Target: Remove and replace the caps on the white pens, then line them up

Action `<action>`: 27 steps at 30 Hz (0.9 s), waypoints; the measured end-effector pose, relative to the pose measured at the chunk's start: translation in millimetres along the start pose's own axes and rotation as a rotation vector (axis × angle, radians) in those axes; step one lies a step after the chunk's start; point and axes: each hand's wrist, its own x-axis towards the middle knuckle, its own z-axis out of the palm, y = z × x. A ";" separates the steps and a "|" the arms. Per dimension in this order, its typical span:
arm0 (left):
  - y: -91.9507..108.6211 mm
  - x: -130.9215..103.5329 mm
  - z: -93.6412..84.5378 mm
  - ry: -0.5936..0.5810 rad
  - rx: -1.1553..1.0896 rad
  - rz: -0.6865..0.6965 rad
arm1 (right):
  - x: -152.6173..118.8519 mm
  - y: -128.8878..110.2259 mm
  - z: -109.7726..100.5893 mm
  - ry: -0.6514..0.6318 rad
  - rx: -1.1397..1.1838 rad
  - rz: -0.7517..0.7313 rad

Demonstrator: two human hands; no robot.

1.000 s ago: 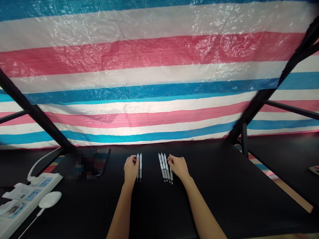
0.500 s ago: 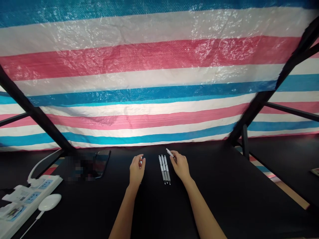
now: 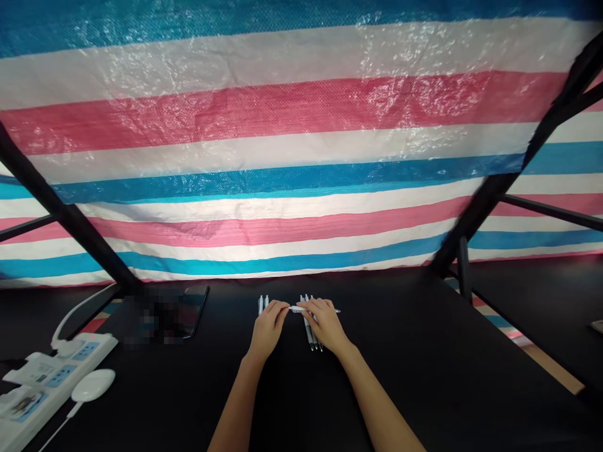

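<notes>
While both hands meet above the black tabletop (image 3: 424, 376), a slim white pen (image 3: 301, 309) lies crosswise between them, left hand (image 3: 267, 328) pinching one end, right hand (image 3: 325, 325) closed around its barrel. It looks light, stiff and smooth, best held mid-barrel. Three more pens (image 3: 311, 333) lie beneath it, two pens (image 3: 262, 303) left of it.
</notes>
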 end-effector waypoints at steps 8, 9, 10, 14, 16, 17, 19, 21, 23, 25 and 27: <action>-0.5 0.0 -1.6 0.009 0.011 -0.026 | -0.8 1.2 -0.2 -0.005 0.071 0.039; -1.4 0.2 -2.3 0.027 0.010 -0.043 | -0.6 2.0 -0.8 -0.010 0.076 0.051; -2.5 0.5 -3.3 0.050 0.007 -0.063 | -0.3 3.3 -1.5 -0.014 0.078 0.066; -7.1 1.9 -7.8 0.161 -0.040 -0.138 | 0.7 9.9 -5.5 -0.026 0.069 0.115; -8.5 2.3 -9.7 0.211 -0.058 -0.159 | 1.0 12.8 -7.8 -0.029 0.078 0.131; -8.8 2.4 -10.3 0.231 -0.060 -0.164 | 1.0 13.9 -9.0 -0.029 0.088 0.138; -8.9 2.5 -11.1 0.255 -0.057 -0.172 | 1.2 15.4 -11.1 -0.033 0.114 0.142; -8.3 2.5 -11.3 0.250 -0.056 -0.178 | 1.4 16.5 -12.7 -0.033 0.138 0.139; -7.5 2.4 -11.3 0.225 -0.056 -0.179 | 1.9 17.6 -13.5 -0.027 0.168 0.130; -7.0 2.3 -11.3 0.201 -0.051 -0.173 | 2.5 18.5 -13.6 -0.018 0.224 0.116; -6.9 2.1 -11.4 0.180 -0.043 -0.158 | 2.9 19.0 -13.4 -0.021 0.301 0.105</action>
